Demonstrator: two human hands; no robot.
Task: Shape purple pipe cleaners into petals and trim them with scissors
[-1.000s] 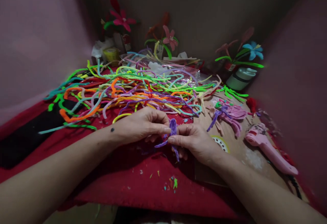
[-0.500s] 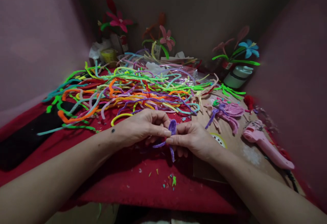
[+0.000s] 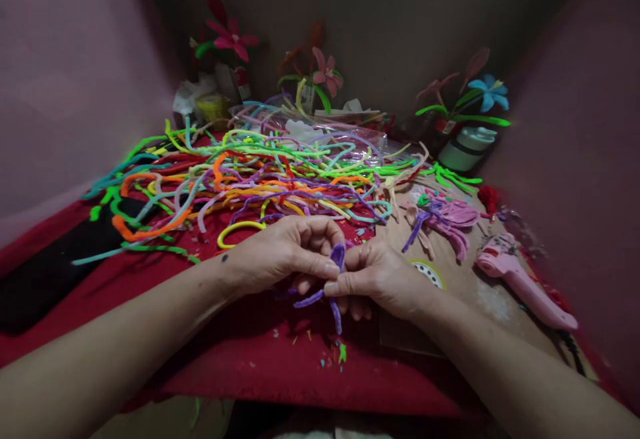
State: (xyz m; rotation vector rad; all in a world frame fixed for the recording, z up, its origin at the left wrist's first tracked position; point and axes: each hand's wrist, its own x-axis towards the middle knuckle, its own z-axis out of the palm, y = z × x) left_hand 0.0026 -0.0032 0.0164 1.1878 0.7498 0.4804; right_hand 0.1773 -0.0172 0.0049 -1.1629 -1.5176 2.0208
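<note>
Between my two hands is a bent purple pipe cleaner, its looped part standing up and two loose ends pointing down and to the left. My left hand pinches it from the left with thumb and fingers. From the right, my right hand grips the same piece, its thumb tip close to the left thumb. The fingers hide the middle of the purple piece. Beyond my left hand lies a yellow ring. A bundle of pink and purple pipe-cleaner pieces rests to the right of my hands.
Many loose coloured pipe cleaners spread across the red cloth. On a brown board at the right lie a pink glue gun and a round yellow-rimmed white item. Pipe-cleaner flowers stand behind, near a pale jar.
Both hands have shifted slightly lower with the purple pipe cleaner. Its upper loop looks narrower and more covered by the left fingers, and its loose ends hang a little lower.
</note>
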